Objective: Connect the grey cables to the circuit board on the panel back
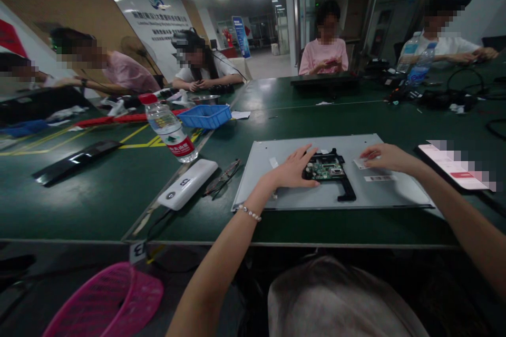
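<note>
A flat grey metal panel (261, 168), like the back of a screen, lies on the table in front of me. On it sits a black plastic frame (348, 190) around a green circuit board (326, 168). My left hand (290, 168) rests with fingers and thumb spread at the frame's left side, touching it. To the right of the board, my right hand (381, 158) has its fingertips pinched at a small white label (360, 164) on the panel. Just below that is a barcode sticker (379, 178).
Left of the panel are eyeglasses (223, 178), a white power bank (188, 184), a water bottle (172, 134) and a blue tray (205, 116). A phone (454, 167) lies to the right. A pink basket (106, 300) stands below the table edge. Several people sit around the table.
</note>
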A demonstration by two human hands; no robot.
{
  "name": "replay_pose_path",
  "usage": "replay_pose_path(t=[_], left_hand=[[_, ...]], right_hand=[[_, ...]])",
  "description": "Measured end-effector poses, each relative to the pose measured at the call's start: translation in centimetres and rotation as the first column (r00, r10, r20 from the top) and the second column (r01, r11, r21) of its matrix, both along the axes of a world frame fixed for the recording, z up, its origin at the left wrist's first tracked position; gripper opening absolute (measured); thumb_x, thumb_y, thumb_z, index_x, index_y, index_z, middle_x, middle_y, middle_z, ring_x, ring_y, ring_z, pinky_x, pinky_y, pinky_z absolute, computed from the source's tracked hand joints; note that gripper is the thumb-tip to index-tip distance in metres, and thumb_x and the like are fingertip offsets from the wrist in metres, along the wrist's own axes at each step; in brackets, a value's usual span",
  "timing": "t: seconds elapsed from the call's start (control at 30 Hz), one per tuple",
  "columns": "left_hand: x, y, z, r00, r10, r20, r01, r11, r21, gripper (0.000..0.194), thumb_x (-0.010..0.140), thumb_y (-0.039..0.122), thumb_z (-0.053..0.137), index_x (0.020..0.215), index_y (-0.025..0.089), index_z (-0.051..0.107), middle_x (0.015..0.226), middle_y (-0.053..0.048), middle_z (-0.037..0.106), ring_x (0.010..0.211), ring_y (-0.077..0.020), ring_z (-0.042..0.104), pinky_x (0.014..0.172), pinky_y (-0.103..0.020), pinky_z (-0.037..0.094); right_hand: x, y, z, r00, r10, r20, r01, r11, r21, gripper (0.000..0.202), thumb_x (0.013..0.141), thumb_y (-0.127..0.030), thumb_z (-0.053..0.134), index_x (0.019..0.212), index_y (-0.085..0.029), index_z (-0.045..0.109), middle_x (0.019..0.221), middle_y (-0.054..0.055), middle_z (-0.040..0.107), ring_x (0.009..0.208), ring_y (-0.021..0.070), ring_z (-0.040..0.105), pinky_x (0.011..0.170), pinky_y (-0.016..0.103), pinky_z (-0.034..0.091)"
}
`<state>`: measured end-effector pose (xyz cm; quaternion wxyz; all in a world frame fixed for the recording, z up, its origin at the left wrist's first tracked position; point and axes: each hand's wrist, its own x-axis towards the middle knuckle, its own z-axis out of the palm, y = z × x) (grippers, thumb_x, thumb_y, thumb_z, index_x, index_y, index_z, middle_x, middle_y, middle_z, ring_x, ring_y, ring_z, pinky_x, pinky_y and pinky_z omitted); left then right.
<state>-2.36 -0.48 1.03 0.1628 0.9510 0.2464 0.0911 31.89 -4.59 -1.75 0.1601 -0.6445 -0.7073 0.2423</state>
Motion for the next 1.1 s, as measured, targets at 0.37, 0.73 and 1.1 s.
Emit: replay_pose_path(t=[0.37, 0.73, 1.1], left_hand=[[0.2, -0.6, 0.1, 1.000, 0.008, -0.015, -0.006, 0.995, 0.101, 0.095, 0.078, 0.057, 0.060, 0.149, 0.020, 0.009, 0.156, -0.013, 0.010, 0.143, -0.0321, 0.011, 0.115, -0.047, 0.017], [0.7, -1.1, 0.3, 0.999, -0.032, -0.017, 0.035, 0.980, 0.194, 0.089, 0.079, 0.056, 0.061, 0.148, 0.021, 0.017, 0.152, -0.014, 0.022, 0.141, -0.0303, 0.019, 0.114, -0.045, 0.018], [4.7, -2.6, 1.2, 0.987, -0.153, -0.049, 0.160, 0.919, 0.360, 0.054, 0.092, 0.047, 0.047, 0.140, 0.024, 0.037, 0.144, -0.012, 0.036, 0.136, -0.0278, 0.028, 0.110, -0.045, 0.023]], right_hand=[[-2.5, -1.4, 0.8, 0.969, 0.031, -0.247, -0.023, 0.999, 0.038, 0.022, 0.076, -0.036, 0.061, 0.089, -0.020, 0.069, 0.090, 0.006, 0.071, 0.085, 0.0235, 0.066, 0.081, 0.039, 0.050], [-4.6, -1.6, 0.5, 0.891, 0.061, -0.451, -0.094, 0.994, -0.051, 0.035, 0.075, -0.038, 0.065, 0.105, -0.020, 0.065, 0.089, 0.007, 0.072, 0.081, 0.0223, 0.067, 0.079, 0.039, 0.052], [-5.4, -1.6, 0.5, 0.914, 0.165, -0.370, -0.140, 0.986, 0.096, 0.052, 0.074, -0.034, 0.063, 0.124, -0.023, 0.055, 0.088, 0.005, 0.072, 0.082, 0.0226, 0.066, 0.080, 0.040, 0.051]])
